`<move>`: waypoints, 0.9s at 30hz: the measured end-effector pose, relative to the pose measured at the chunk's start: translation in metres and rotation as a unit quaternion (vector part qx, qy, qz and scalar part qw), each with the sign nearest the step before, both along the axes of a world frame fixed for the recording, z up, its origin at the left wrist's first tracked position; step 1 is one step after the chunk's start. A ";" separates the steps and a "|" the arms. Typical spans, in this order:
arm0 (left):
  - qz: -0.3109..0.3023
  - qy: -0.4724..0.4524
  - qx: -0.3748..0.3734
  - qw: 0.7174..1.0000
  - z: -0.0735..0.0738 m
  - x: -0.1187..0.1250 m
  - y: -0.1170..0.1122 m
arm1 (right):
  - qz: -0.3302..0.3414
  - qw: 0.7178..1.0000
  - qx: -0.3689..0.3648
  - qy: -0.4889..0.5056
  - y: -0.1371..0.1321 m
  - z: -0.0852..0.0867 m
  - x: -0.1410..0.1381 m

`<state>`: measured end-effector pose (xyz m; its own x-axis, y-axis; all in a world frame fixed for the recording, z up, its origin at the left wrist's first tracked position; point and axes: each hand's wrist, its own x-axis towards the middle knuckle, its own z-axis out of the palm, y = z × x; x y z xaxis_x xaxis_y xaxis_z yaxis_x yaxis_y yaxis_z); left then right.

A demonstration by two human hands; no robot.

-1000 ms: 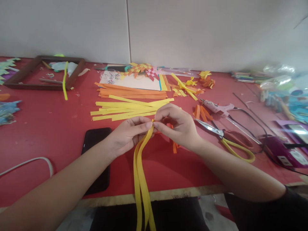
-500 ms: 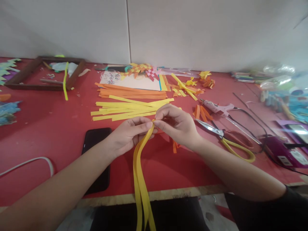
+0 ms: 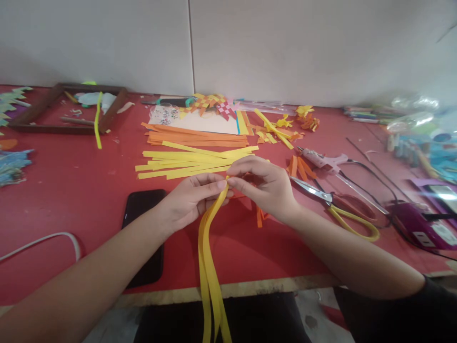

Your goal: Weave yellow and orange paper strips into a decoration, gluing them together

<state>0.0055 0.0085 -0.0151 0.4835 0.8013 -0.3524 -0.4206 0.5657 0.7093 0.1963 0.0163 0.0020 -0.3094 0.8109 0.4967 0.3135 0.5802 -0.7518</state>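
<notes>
My left hand (image 3: 191, 197) and my right hand (image 3: 262, 183) meet above the red table (image 3: 82, 190), both pinching the top end of some long yellow paper strips (image 3: 210, 267). The strips hang down from my fingers and trail past the table's near edge. Orange strip ends (image 3: 259, 217) show under my right hand. Just behind my hands lies a loose pile of yellow strips (image 3: 189, 162), and behind that a stack of orange strips (image 3: 196, 137).
A black phone (image 3: 143, 233) lies under my left forearm. Scissors with yellow handles (image 3: 339, 205), a pink glue gun (image 3: 326, 161) and a purple power strip (image 3: 421, 226) sit to the right. A wooden frame (image 3: 64, 109) is at back left, woven paper pieces (image 3: 214, 105) at back centre, a white cable (image 3: 43, 240) at left.
</notes>
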 end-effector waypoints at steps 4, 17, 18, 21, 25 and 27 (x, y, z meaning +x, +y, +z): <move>0.002 -0.005 -0.005 1.000 0.001 0.001 0.000 | 0.001 0.999 0.027 -0.017 0.000 0.002 0.000; 0.005 -0.011 -0.019 1.000 0.003 0.002 -0.001 | 0.023 0.999 0.028 -0.012 0.001 0.002 0.001; 0.006 -0.011 -0.020 1.000 0.003 0.002 -0.001 | 0.027 0.999 0.017 -0.005 0.001 0.002 0.001; 0.009 -0.004 -0.020 1.000 0.004 0.001 -0.001 | 0.042 0.999 -0.021 0.010 0.001 0.001 0.001; 0.008 0.012 -0.014 1.000 0.005 0.002 0.000 | 0.049 0.997 -0.065 0.004 0.002 0.002 0.002; 0.011 0.022 0.008 1.000 0.005 0.003 -0.001 | 0.054 0.995 -0.083 0.005 0.002 0.002 0.002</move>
